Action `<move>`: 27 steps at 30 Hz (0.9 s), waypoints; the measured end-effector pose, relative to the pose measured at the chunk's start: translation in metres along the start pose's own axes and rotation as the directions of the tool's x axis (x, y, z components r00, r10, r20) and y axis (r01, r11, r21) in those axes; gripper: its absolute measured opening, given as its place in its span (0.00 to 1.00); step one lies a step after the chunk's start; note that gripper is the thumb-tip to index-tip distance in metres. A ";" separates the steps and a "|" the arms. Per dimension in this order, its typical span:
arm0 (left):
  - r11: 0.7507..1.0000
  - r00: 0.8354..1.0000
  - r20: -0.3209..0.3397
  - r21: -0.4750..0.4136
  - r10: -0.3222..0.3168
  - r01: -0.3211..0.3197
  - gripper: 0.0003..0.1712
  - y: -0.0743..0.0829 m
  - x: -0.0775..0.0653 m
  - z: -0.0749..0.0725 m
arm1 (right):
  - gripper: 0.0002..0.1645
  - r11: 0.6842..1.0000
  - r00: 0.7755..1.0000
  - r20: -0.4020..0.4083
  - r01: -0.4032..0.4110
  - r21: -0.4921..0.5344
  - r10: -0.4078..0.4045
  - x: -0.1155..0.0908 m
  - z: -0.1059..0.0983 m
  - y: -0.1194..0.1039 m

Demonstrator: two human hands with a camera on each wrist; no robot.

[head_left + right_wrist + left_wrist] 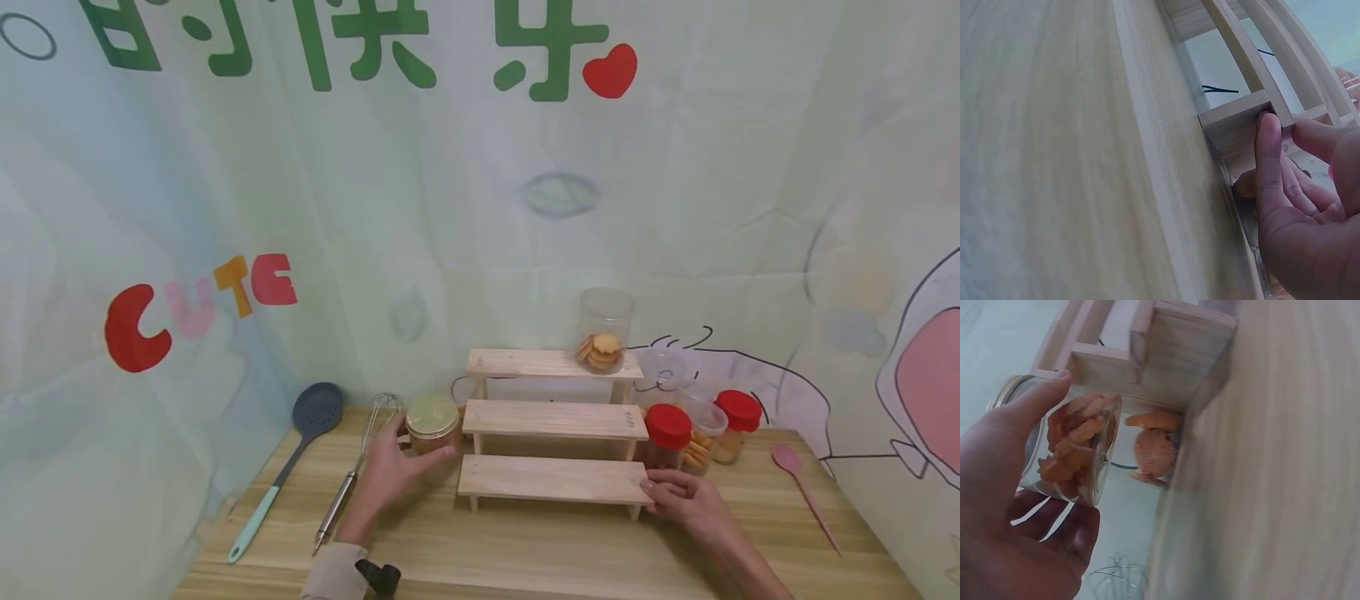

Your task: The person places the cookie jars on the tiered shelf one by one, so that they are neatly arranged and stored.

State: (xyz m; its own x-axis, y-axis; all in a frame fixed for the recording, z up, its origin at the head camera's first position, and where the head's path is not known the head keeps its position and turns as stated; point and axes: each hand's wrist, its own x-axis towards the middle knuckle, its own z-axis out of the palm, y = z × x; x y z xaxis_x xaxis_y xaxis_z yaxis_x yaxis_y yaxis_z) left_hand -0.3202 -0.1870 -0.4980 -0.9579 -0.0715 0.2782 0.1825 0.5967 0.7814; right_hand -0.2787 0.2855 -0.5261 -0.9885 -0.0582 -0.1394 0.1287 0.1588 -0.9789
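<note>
My left hand [393,471] holds a clear cookie jar [432,429] with a gold lid, left of a three-step wooden display rack [551,479]. In the left wrist view the thumb and fingers wrap around the jar [1079,444]; its base appears raised off the table. Scalloped cookies show inside. Behind it, more cookies [1155,451] appear low by the rack; their container is unclear. My right hand [690,504] pinches the right end of the rack's lowest step, thumb and forefinger on its edge [1282,119]. An open-looking clear jar [606,325] with cookies stands on the top step.
Right of the rack cluster red-lidded jars [667,427] [738,410] and a clear cookie jar [701,433]. A pink spoon [806,496] lies at far right. On the left lie a slotted turner [292,458] and a whisk [345,500]. A printed curtain [465,208] hangs behind the table.
</note>
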 end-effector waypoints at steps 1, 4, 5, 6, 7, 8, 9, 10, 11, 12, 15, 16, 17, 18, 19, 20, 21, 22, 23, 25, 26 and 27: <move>1.000 1.000 -0.011 0.001 0.012 -0.012 0.56 0.001 0.001 -0.002 | 0.36 1.000 1.000 -0.001 0.000 0.001 0.000 0.000 0.001 0.000; 0.999 0.998 -0.047 -0.008 0.037 -0.037 0.53 0.004 0.002 -0.007 | 0.36 1.000 1.000 -0.002 -0.012 0.007 0.012 0.001 0.003 0.000; 0.999 0.997 -0.059 -0.018 0.045 -0.046 0.52 0.006 0.002 -0.008 | 0.36 1.000 1.000 0.004 -0.013 0.009 0.013 0.001 0.003 0.001; 0.998 0.996 -0.072 -0.024 0.056 -0.058 0.50 0.008 0.002 -0.009 | 0.36 1.000 1.000 0.007 -0.012 0.010 0.012 0.001 0.003 0.001; 0.997 0.994 -0.086 -0.028 0.066 -0.068 0.49 0.010 0.002 -0.010 | 0.36 1.000 1.000 0.005 -0.015 0.015 0.015 0.001 0.002 0.001; 0.997 0.992 -0.100 -0.031 0.074 -0.078 0.48 0.013 0.003 -0.010 | 0.36 1.000 1.000 0.004 -0.017 0.016 0.017 0.001 0.002 0.001; 0.996 0.990 -0.114 -0.031 0.084 -0.088 0.47 0.015 0.003 -0.010 | 0.36 1.000 1.000 0.004 -0.019 0.014 0.019 0.001 0.001 0.001; 0.995 0.988 -0.124 -0.031 0.088 -0.092 0.46 0.018 0.003 -0.010 | 0.36 1.000 1.000 0.003 -0.020 0.010 0.020 0.001 0.001 0.001; 0.995 0.987 -0.132 -0.032 0.087 -0.092 0.45 0.022 0.003 -0.010 | 0.36 1.000 1.000 0.001 -0.019 0.003 0.019 0.001 0.000 0.001; 0.995 0.986 -0.143 -0.031 0.085 -0.090 0.45 0.025 0.003 -0.010 | 0.36 1.000 1.000 -0.003 -0.022 -0.003 0.022 0.001 0.000 0.001; 0.996 0.983 -0.171 -0.033 0.072 -0.079 0.46 0.036 0.004 -0.007 | 0.37 0.999 0.999 -0.008 -0.039 -0.026 0.039 0.000 -0.002 -0.001; 0.996 0.981 -0.181 -0.041 0.073 -0.082 0.47 0.040 0.005 -0.006 | 0.38 0.999 0.999 -0.009 -0.045 -0.028 0.044 0.000 -0.002 -0.002; 0.994 0.978 -0.191 -0.058 0.077 -0.090 0.47 0.044 0.006 -0.005 | 0.38 0.998 0.999 -0.009 -0.052 -0.029 0.052 0.000 -0.002 -0.002; 0.992 0.976 -0.201 -0.077 0.085 -0.103 0.47 0.046 0.007 -0.003 | 0.38 0.998 0.998 -0.011 -0.060 -0.031 0.060 0.000 -0.002 -0.003; 0.989 0.974 -0.207 -0.094 0.096 -0.118 0.47 0.050 0.008 -0.002 | 0.38 0.997 0.998 -0.013 -0.065 -0.033 0.065 0.000 -0.001 -0.004; 0.984 0.972 -0.209 -0.116 0.108 -0.134 0.47 0.054 0.010 0.000 | 0.38 0.997 0.997 -0.016 -0.072 -0.034 0.072 0.000 -0.001 -0.005; 0.979 0.970 -0.211 -0.136 0.121 -0.152 0.47 0.058 0.011 0.002 | 0.38 0.997 0.997 -0.019 -0.077 -0.033 0.076 0.000 0.000 -0.005; 0.976 0.969 -0.211 -0.147 0.129 -0.162 0.47 0.062 0.013 0.004 | 0.38 0.996 0.997 -0.020 -0.079 -0.033 0.078 -0.001 0.000 -0.005; 0.972 0.968 -0.211 -0.156 0.139 -0.173 0.46 0.066 0.015 0.007 | 0.38 0.996 0.997 -0.024 -0.081 -0.035 0.080 -0.001 0.001 -0.005; 0.968 0.965 -0.208 -0.159 0.161 -0.196 0.45 0.077 0.019 0.011 | 0.37 0.996 0.996 -0.027 -0.082 -0.035 0.081 -0.001 0.001 -0.005; 0.965 0.962 -0.208 -0.156 0.175 -0.209 0.45 0.083 0.020 0.013 | 0.37 0.996 0.996 -0.030 -0.084 -0.035 0.083 -0.002 0.001 -0.005; 0.963 0.960 -0.207 -0.152 0.189 -0.222 0.45 0.088 0.023 0.015 | 0.37 0.996 0.996 -0.031 -0.085 -0.034 0.084 -0.001 0.001 -0.005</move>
State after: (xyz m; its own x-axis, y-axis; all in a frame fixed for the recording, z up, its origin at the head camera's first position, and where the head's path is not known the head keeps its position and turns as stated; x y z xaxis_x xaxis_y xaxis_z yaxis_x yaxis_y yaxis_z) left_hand -0.3293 -0.1240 -0.4314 -0.8392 -0.1209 0.5302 0.4223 0.4693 0.7755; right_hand -0.2778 0.2840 -0.5210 -0.9762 -0.0144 -0.2164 0.2094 0.1969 -0.9578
